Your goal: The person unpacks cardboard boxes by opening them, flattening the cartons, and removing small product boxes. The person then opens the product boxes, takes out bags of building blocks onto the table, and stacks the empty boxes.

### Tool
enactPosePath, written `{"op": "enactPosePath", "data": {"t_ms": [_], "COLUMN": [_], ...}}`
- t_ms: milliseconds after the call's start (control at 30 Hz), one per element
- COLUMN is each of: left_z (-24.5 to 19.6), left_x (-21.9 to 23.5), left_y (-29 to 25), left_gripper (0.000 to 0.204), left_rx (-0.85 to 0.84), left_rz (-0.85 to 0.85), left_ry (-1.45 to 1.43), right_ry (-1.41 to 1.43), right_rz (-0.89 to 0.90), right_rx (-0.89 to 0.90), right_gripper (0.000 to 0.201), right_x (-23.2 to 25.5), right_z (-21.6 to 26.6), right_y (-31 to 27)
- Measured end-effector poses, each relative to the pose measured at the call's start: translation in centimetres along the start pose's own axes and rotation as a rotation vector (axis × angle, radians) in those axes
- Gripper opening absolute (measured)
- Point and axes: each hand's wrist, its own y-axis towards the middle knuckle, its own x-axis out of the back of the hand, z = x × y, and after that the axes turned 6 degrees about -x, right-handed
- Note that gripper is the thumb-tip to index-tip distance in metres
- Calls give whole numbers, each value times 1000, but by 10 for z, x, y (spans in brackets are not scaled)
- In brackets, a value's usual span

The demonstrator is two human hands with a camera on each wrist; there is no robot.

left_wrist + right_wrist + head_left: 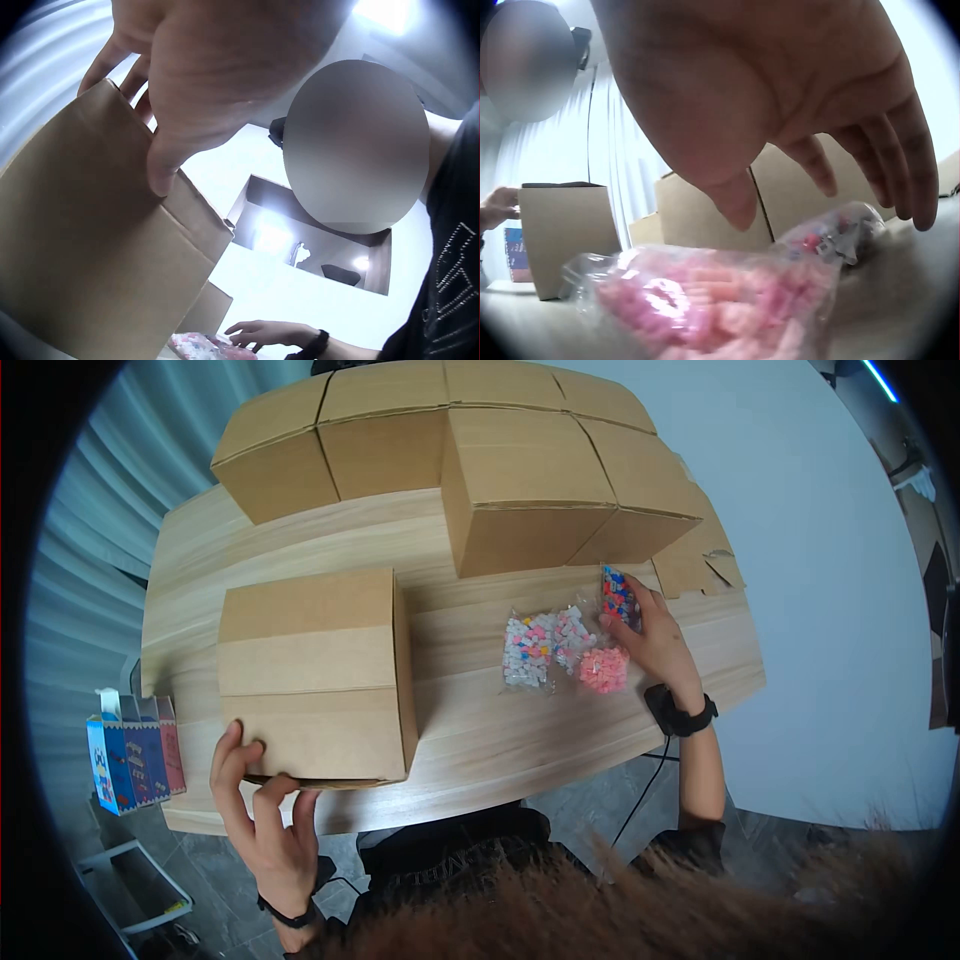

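Observation:
A closed cardboard box (310,650) stands at the left of the table. My left hand (268,830) grips its near edge, fingers over the top and thumb (161,176) against the side. At the right, my right hand (655,645) is spread over a clear bag of blue and red pieces (617,598). Its fingers are loosely extended, with the bag between thumb and fingertips. Close by lie a bag of pink pieces (603,671), a bag of white and pink pieces (574,638) and a bag of white mixed pieces (528,650).
Several closed cardboard boxes (530,455) line the back of the table (470,730). Flat cardboard pieces (690,565) lie at the right rear. A blue and pink printed carton (135,755) stands beyond the left edge. A black cable (645,790) hangs by the right arm.

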Motion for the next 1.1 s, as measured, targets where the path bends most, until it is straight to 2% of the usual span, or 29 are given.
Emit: {"op": "enactPosePath", "data": {"t_ms": [67,133,200,233,267,333,367,433,467,533,567,600,667,700,733,800,933,1000,1033,1100], "left_z": [-5,-12,-22,-31,-33,-33,-33,-32,-27,-17,-14,-11,-6,-5,-5,-6,-6,-5,-3,-3], "left_x": [8,8,5,5,0,-8,-10,-12,-12,-7,-5,-3,2,3,4,10,11,12,15,24], "left_y": [-6,-7,-6,1,1,0,0,-3,-7,-15,-17,-17,-20,-20,-19,-18,-19,-15,-14,-4], "left_gripper": [32,31,29,29,36,46,46,56,61,68,68,70,72,74,75,76,75,80,76,72], "left_rx": [-5,20,-29,-15,-9,32,53,315,386,351,359,313,272,245,219,235,220,113,87,31], "left_rz": [46,41,9,-9,-54,-246,-250,-370,-346,-214,-223,-198,-176,-164,-153,-141,-173,-211,-192,-177], "left_ry": [15,43,32,-4,-66,-135,-101,-299,-453,-540,-527,-516,-495,-490,-485,-466,-517,-598,-624,-583], "right_ry": [-7,-3,89,136,164,110,128,-66,-59,197,242,247,376,397,400,463,571,777,776,969], "right_rz": [52,113,157,226,258,211,232,91,96,309,377,387,537,545,551,562,527,564,570,415], "right_rx": [34,76,132,77,112,258,286,344,365,407,390,399,447,505,522,487,544,442,452,525], "right_gripper": [62,63,60,58,58,58,58,55,55,50,45,45,44,35,35,29,27,37,37,53], "right_x": [1,1,2,8,11,18,20,31,37,48,51,49,41,37,34,27,15,15,14,17], "right_z": [1,2,3,8,3,-2,8,34,53,100,123,142,170,180,184,190,170,162,166,176], "right_y": [5,9,5,6,8,10,5,-8,-15,-34,-45,-52,-65,-67,-66,-68,-66,-64,-62,-61]}}
